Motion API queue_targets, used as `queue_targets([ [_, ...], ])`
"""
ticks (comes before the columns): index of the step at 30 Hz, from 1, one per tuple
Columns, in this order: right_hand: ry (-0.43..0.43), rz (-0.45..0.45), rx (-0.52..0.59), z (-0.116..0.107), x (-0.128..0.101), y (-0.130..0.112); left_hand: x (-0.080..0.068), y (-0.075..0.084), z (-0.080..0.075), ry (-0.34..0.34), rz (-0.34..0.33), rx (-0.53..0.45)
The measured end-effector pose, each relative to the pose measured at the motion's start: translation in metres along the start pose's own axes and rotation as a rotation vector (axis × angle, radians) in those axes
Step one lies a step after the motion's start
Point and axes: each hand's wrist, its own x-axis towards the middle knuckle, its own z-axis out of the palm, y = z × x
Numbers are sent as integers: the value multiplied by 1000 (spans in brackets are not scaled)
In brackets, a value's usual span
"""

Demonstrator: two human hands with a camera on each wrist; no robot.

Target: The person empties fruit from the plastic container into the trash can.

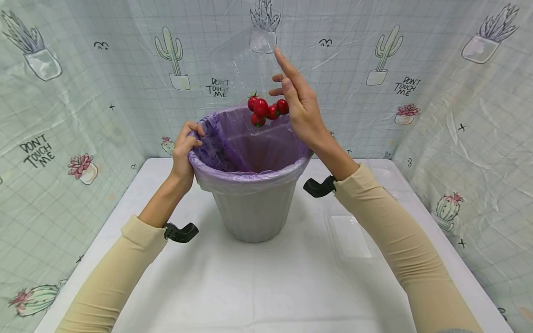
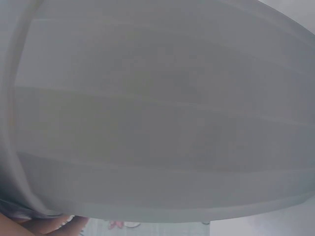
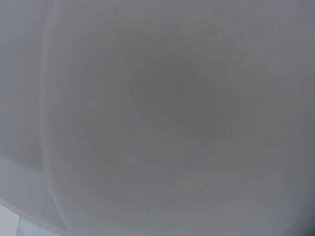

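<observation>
Tomatoes [image 1: 266,110], a small red cluster, are sliding out of a tilted clear plastic box [image 1: 243,69] just above the far rim of the grey bin [image 1: 251,210]. The right hand [image 1: 300,107] is steadying the box, index finger straight, the others bent round its edge; the left hand [image 1: 185,147] is pinching the purple liner [image 1: 250,148] at the near-left rim. A tomato could be glancing off the rim onto the white table [image 1: 258,286]. The curtain is crowding close behind; open room is lying toward the front

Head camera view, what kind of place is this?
Likely a staged recording booth: cactus-print plastic sheeting walls in a white table, bearing a grey bin with a purple liner.
</observation>
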Motion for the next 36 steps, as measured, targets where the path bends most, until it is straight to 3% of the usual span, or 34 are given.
queue_targets([
  [27,-1,32,0,-2,-1,-3,0,0,1,3,5,3],
  [36,80,3,-14,-29,-1,-3,-1,0,2,7,8,-10],
])
